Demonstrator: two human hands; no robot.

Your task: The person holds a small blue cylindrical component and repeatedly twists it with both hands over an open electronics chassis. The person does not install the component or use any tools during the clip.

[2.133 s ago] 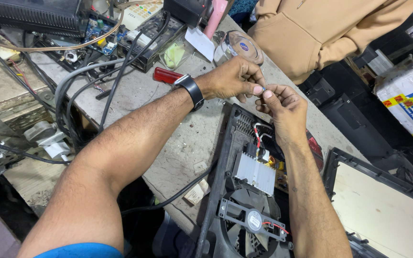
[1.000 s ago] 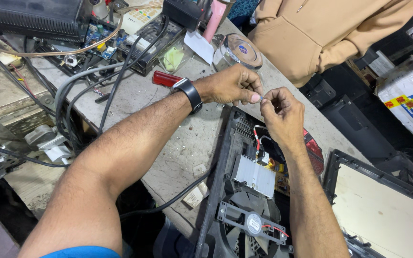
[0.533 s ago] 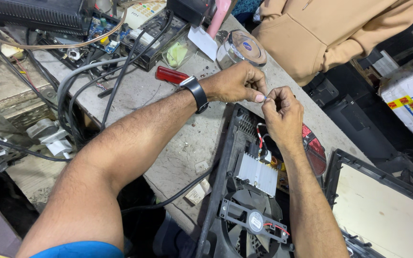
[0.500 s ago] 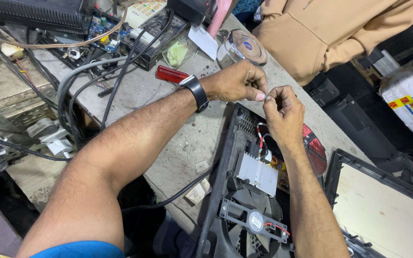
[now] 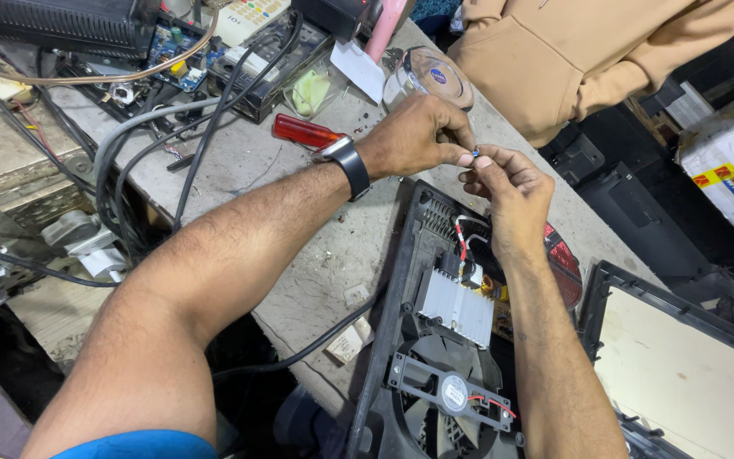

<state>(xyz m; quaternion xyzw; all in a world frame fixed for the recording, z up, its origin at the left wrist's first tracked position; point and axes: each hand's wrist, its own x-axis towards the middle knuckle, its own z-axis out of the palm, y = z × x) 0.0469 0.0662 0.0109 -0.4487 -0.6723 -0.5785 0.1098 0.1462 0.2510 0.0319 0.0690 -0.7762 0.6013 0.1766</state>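
A red-handled tool [image 5: 303, 132] is lying on the grey bench [image 5: 316, 263], just behind the wrist of the left hand [image 5: 414, 136], which is wearing a black watch [image 5: 348, 161]. That hand's fingers are pinching a tiny blue part [image 5: 475, 153] above the opened black device [image 5: 443, 340]. The right hand [image 5: 511, 191] is meeting it, fingers closing on the same part, over red and white wires [image 5: 463, 242] and a finned heatsink [image 5: 458, 306].

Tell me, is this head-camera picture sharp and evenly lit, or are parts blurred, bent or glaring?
Head view: the left hand and right hand are sharp and softly lit; the small part pinched between them is too tiny to make out; the clear plastic tub shows slight glare; the workbench edges bow from the wide lens; the lower left corner falls into shadow.
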